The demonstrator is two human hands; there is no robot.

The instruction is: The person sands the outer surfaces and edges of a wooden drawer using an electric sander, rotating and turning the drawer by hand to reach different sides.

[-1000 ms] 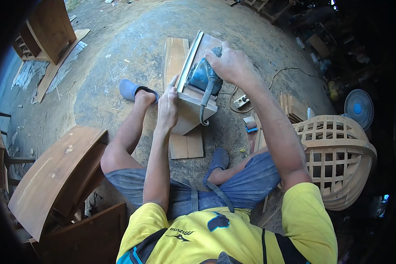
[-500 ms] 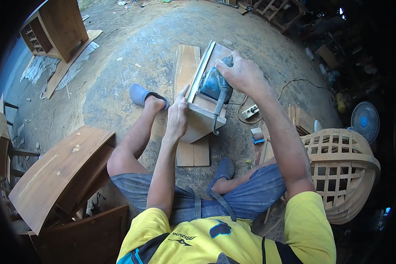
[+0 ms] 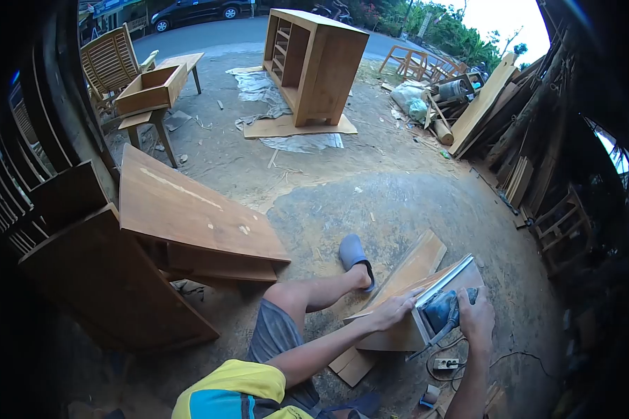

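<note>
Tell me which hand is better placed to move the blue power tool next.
Probably the right hand: it holds the blue power tool, while the left hand rests against the wooden piece.

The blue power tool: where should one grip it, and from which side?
Probably the dark grip of the blue power tool, from above and the person's right, as the right hand does. Its underside faces the wooden box, its cord leaves toward the person, and the left hand occupies the other side.
</note>
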